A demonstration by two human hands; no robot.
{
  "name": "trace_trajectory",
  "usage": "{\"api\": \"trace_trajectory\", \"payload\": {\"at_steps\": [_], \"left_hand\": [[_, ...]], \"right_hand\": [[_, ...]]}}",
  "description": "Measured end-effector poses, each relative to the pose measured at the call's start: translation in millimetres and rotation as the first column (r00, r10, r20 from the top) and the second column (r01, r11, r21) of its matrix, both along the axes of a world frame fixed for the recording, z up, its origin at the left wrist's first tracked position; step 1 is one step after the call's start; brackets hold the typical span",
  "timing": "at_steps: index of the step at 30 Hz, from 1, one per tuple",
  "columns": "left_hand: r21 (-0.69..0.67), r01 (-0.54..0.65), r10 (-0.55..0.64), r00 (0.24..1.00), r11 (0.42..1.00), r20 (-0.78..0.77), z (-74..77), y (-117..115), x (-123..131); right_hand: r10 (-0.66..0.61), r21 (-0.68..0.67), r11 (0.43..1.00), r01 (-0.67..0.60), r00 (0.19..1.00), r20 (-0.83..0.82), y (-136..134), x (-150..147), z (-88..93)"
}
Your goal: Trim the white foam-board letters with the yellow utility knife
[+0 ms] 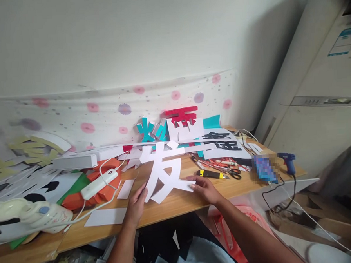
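Observation:
A large white cut-out character (165, 172) lies flat on the wooden table (179, 204). My left hand (136, 204) rests at its lower left edge, fingers stretched out and touching the paper. My right hand (204, 188) lies flat on its lower right stroke, fingers spread and pressing it to the table. Neither hand grips anything.
A yellow-black utility knife (210, 174) and scissors (233, 172) lie right of the character. A blue glue gun (286, 158) sits at the far right. White paper scraps (106, 216), a white power strip (99, 183), orange paper, and red, teal and black-on-white cut-out characters (182, 125) crowd the back.

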State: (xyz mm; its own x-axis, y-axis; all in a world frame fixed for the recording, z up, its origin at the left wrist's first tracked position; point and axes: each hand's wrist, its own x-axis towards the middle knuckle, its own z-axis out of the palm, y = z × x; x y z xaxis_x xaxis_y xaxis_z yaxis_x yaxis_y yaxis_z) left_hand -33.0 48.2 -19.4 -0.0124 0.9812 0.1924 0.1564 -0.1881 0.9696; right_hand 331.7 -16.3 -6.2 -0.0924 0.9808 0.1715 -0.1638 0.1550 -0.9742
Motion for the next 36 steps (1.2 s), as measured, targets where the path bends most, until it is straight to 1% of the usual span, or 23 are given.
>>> {"api": "trace_trajectory", "payload": {"at_steps": [3,10,17,23,28,36], "left_hand": [[0.003,0.062,-0.062,0.998,0.998,0.020,2.4,-2,0],[-0.027,0.123,-0.121,0.989,0.992,0.090,13.1,-11,4],[-0.041,0.142,-0.138,0.987,0.989,0.085,16.4,-15,3],[-0.058,0.157,-0.152,0.985,0.986,0.075,13.9,-17,0],[-0.030,0.181,-0.179,0.982,0.983,0.058,11.3,-18,-2],[-0.041,0.199,-0.195,0.977,0.979,0.089,11.3,-19,-3]], "right_hand": [[-0.015,-0.002,1.000,0.015,1.000,-0.005,-1,0,-2.4],[-0.060,0.010,0.998,0.060,0.998,-0.006,1,5,-4.6],[-0.070,-0.002,0.998,0.070,0.998,-0.005,-1,3,-4.1],[-0.077,-0.006,0.997,0.078,0.995,0.060,-3,3,-1.4],[-0.094,0.001,0.996,0.094,0.994,0.055,-2,2,-3.5],[-0.084,0.014,0.996,0.083,0.994,0.075,-1,2,-4.9]]}}
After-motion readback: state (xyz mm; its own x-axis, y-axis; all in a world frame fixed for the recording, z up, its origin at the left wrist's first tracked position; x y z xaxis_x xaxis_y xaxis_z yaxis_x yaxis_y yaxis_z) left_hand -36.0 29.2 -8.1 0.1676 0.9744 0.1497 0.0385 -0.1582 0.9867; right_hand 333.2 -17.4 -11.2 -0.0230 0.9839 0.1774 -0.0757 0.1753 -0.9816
